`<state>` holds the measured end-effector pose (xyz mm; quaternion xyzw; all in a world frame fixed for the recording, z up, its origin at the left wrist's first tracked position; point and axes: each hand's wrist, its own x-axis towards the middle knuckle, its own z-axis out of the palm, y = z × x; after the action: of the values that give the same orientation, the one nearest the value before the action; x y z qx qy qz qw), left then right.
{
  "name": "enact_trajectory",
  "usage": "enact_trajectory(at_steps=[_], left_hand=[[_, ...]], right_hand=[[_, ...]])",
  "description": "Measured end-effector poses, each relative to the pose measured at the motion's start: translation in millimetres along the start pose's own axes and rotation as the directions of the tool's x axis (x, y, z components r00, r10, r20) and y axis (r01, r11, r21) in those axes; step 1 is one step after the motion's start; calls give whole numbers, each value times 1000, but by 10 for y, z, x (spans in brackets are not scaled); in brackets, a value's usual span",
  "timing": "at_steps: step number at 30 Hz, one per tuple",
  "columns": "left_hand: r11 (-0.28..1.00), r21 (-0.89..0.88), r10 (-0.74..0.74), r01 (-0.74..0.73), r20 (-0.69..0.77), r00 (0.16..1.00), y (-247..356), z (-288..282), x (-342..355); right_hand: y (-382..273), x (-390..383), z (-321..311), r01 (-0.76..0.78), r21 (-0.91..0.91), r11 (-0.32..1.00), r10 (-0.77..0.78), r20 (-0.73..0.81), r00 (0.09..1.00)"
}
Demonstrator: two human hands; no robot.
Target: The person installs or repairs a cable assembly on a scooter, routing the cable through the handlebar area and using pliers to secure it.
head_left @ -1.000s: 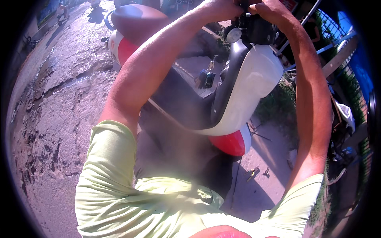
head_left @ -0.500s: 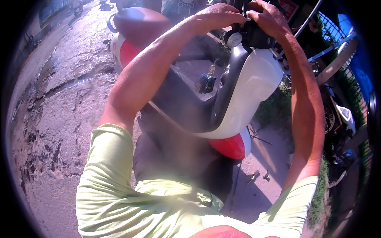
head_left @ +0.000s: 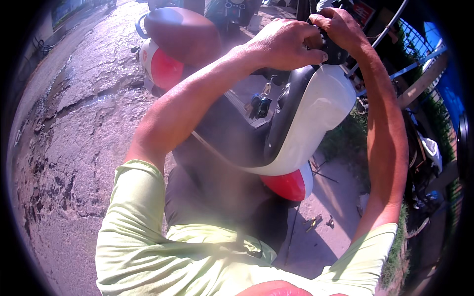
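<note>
Left hand (head_left: 284, 44) and right hand (head_left: 340, 24) raised together at scooter (head_left: 311, 123) handlebar top; fingers of both clamped on black round part (head_left: 335, 49), steadying it from opposite sides. Keys (head_left: 260, 101) hang below.

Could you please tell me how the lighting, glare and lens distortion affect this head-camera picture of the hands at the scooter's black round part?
Head view: hard sunlight, deep shadow under the white and red scooter; washed-out glare over the pale green shirt; fisheye bends the cracked pavement toward a dark rim; left hand and right hand look sharp on the black round part.
</note>
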<state>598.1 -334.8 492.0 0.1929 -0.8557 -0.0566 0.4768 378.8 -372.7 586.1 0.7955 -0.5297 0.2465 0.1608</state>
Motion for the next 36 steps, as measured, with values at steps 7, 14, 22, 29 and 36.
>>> enact_trajectory(at_steps=[7, 14, 22, 29, 36], left_hand=[[977, -200, -120, 77, -218, 969, 39, -106, -69], [827, -264, -499, 496, 61, 864, 154, -425, 457], [905, 256, 363, -340, -47, 931, -1304, -131, 852], [905, -350, -249, 242, 27, 968, -380, -319, 620], [904, -354, -277, 240, -58, 959, -561, -187, 575]], right_hand=[[-15, 17, 9, 74, 69, 995, -76, 17, 997], [30, 1, -132, 41, 317, 948, -64, 65, 996], [-663, 31, -92, -99, -135, 986, 94, -45, 995], [-551, -404, -265, -420, 510, 751, 306, 295, 905], [-249, -428, -94, 93, -177, 980, -138, -261, 956]])
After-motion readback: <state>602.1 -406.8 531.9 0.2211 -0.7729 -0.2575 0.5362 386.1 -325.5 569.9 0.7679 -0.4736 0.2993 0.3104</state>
